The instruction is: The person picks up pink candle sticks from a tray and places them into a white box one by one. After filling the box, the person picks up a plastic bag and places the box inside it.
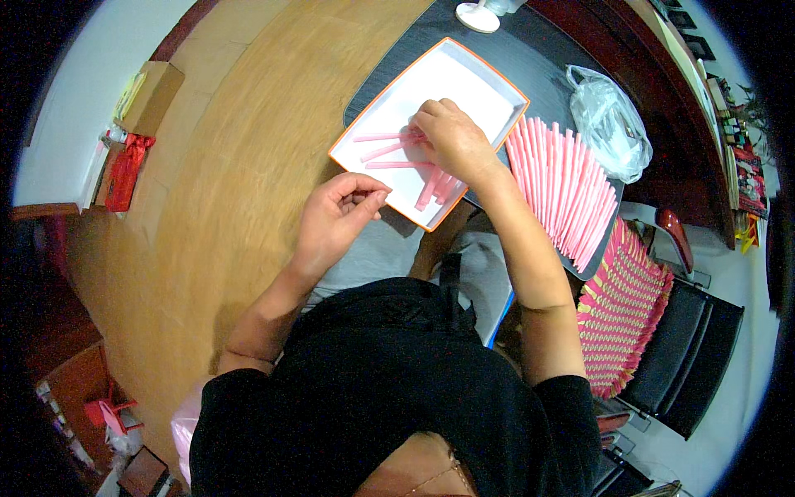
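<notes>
A shallow white box (472, 74) with an orange rim sits tilted across the near end of a dark table, partly over my lap. Several flat pink strips (388, 149) lie loose in its near half. My right hand (452, 138) reaches into the box over these strips, its fingers curled down among their ends. The fingertips are hidden, so whether they grip a strip cannot be told. Just outside the box's near-left rim is my left hand (341, 214), thumb and forefinger pinched together with nothing visible between them. Right of the box, many slim pink strips or tubes (556, 186) lie side by side in a fan.
A clear plastic bag (608, 124) lies on the dark table (397, 74) beyond the fan. A white round base (478, 17) stands at the far end. To the right is a black chair (677, 348) with a pink woven cover (621, 317). Cardboard boxes (152, 96) stand by the left wall.
</notes>
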`<state>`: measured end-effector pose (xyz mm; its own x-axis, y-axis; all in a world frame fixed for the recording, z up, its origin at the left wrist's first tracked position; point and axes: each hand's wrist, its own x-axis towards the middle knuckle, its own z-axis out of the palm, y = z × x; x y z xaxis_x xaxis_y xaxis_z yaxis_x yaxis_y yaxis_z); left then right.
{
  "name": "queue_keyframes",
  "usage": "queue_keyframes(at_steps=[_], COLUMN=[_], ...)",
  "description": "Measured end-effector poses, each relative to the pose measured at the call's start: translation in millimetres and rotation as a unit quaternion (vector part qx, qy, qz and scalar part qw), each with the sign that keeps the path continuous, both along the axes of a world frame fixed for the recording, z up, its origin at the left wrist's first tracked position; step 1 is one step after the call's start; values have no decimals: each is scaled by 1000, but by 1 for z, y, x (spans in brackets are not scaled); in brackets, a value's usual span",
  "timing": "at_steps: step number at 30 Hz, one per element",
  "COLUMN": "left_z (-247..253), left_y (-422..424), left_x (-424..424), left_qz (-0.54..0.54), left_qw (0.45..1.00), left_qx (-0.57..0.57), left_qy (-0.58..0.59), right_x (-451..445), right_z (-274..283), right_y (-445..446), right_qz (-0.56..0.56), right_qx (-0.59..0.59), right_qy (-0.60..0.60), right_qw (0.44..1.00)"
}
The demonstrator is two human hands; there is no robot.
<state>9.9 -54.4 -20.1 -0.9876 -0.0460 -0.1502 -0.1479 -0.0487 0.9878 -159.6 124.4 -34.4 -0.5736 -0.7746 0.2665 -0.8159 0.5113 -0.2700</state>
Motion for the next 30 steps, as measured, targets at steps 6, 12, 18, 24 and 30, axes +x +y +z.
queue_keyframes(at_steps=[6,12,18,24,30], left_z=[-1,-3,0,7,7], left_y=[-1,3,3,8,25], left_x=[0,1,2,-14,-26], left_qz=[1,9,1,40,34], left_qw=[1000,999,1000,994,982], left_qx=[13,24,8,104,187], left_qy=[5,31,25,-21,18], right_x=[-3,-2,-7,28,61], right_z=[-3,4,1,20,14], right_y=[-3,-8,1,14,20], right_qz=[20,-7,-38,-84,-55], right_qx=[25,77,71,-300,-346], right_qy=[34,31,26,-515,-626], right_qw=[999,997,996,799,697])
